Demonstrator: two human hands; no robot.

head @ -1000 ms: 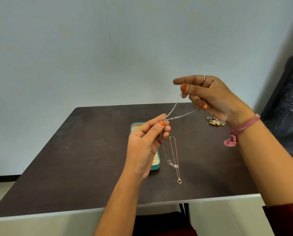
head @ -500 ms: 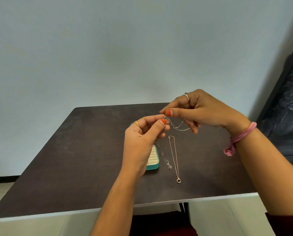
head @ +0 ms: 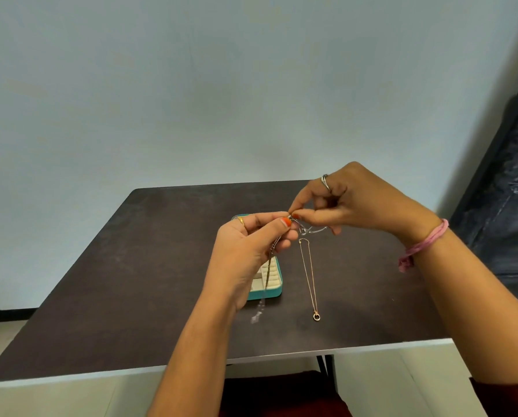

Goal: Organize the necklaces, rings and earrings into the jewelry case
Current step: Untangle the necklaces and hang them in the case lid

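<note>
While pinched between left hand and right hand above mid-table, silver necklace dangling over teal jewelry case. Gold necklace flat just beside case, toward front edge. Bare tabletop along left edge.

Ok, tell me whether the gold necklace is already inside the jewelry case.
No: the gold necklace lies stretched out on the table, to the right of the teal jewelry case.

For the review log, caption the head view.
Both hands pinch a silver necklace above the case; a gold necklace lies beside it.
</note>
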